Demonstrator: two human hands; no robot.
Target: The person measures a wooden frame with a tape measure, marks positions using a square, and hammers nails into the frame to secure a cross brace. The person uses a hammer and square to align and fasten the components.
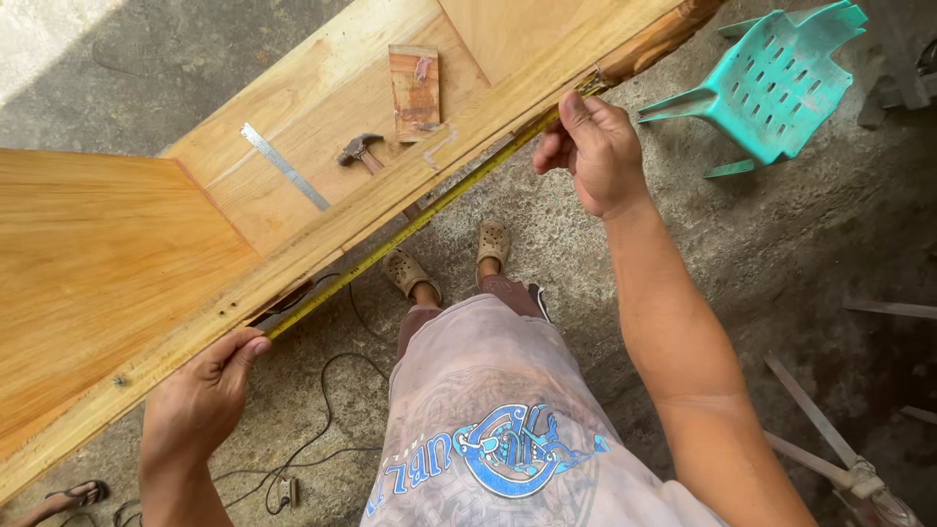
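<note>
Both hands pinch a yellow tape measure [410,226] along the wooden door's [127,254] edge: left hand [210,390] lower left, right hand [595,146] upper right.

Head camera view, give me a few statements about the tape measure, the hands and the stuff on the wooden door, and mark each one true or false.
1. The yellow tape measure is stretched along the edge of the wooden door. True.
2. The right hand holds a hammer. False: it pinches the tape's far end; the hammer lies untouched on the door.
3. The left hand is at the tape's near end, against the door's edge. True.
4. A metal ruler lies on the door left of the hammer. True.
5. The turquoise plastic chair stands upright. False: it lies tipped on the floor.
</note>
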